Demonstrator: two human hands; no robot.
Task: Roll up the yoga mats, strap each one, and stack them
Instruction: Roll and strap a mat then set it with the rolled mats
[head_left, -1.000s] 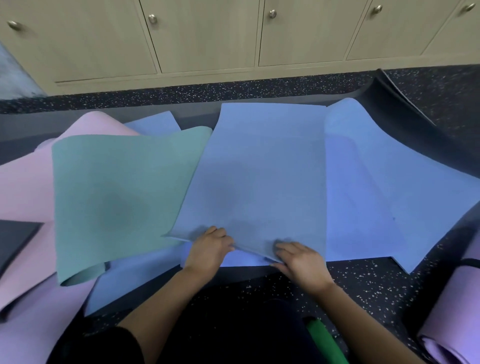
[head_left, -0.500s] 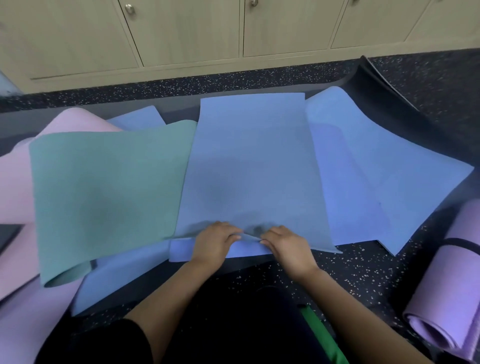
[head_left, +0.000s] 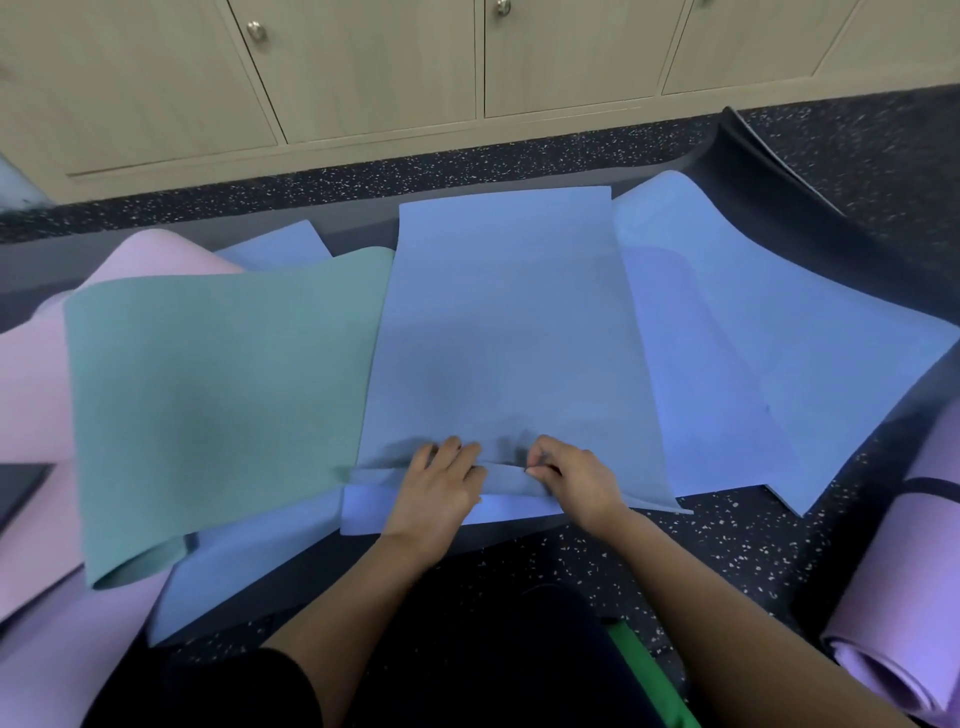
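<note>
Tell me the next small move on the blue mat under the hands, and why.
Probably tuck the lifted near edge over and forward into a tight first turn. The left hand and the right hand both grip the near edge of the blue mat. That edge is only slightly turned up, and the rest of the mat lies flat ahead.

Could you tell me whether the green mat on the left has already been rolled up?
No, the green mat lies spread open beside the blue mat, with only its near end curled under.
</note>
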